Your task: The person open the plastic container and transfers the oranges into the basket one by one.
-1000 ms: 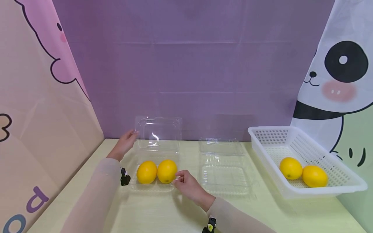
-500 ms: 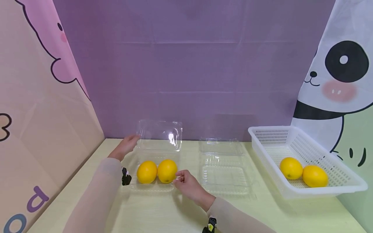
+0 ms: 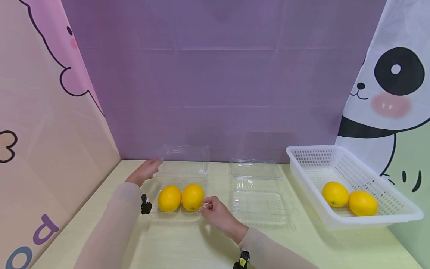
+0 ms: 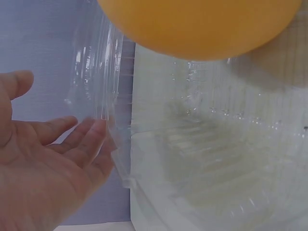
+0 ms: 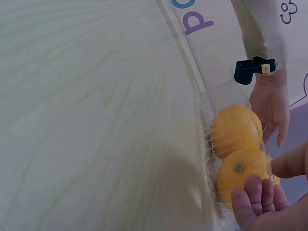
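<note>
Two yellow-orange oranges (image 3: pixel 169 198) sit side by side in the base of a clear plastic clamshell box (image 5: pixel 208 139). Its raised lid (image 3: pixel 184 160) stands at the back, against or near the purple backdrop. Beside the lid's left edge is my left hand (image 3: pixel 146 171); in the left wrist view its extended fingers (image 4: pixel 91 139) touch the clear edge. My right hand (image 3: pixel 220 216) is at the box's right side, thumb and index finger pinching the rim next to the right-hand orange (image 3: pixel 193 198). The lid's outline is faint.
A second clear clamshell box (image 3: pixel 258 203) lies open to the right. Further right, a white perforated basket (image 3: pixel 312 200) holds two more oranges (image 3: pixel 362 203). Printed cloth walls stand on both sides, with a purple backdrop (image 3: pixel 215 93) behind the table (image 3: pixel 174 243).
The raised lid has sunk lower and tilted farther back. My left hand has shifted slightly right and down along with it. The right hand and the oranges have stayed in place.
</note>
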A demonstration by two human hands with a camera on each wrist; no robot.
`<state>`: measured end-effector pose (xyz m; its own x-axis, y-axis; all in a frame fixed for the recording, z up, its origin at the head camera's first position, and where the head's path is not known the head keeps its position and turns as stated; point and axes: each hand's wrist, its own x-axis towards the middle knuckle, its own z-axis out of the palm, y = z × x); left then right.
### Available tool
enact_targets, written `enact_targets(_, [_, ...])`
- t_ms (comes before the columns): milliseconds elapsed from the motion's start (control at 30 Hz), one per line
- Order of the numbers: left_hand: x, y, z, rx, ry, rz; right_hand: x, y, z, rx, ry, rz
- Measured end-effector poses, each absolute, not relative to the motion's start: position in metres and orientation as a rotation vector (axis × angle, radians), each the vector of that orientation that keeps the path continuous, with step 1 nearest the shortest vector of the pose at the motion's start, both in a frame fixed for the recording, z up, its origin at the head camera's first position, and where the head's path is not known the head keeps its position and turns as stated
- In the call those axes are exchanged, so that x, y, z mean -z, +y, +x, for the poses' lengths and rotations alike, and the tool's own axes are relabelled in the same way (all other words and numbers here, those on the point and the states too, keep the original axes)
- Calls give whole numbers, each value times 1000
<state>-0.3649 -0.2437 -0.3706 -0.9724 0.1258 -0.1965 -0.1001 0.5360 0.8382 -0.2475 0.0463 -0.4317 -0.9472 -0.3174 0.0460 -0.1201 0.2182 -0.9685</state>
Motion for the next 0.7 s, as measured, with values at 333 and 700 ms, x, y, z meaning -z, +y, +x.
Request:
enact_targets(333, [375, -244, -366, -1371, 2508, -12, 433, 46, -249, 1827, 2324, -425])
enact_targets(700, [373, -246, -364, -1342, 2465, -39, 435, 46, -249, 1835, 2316, -410])
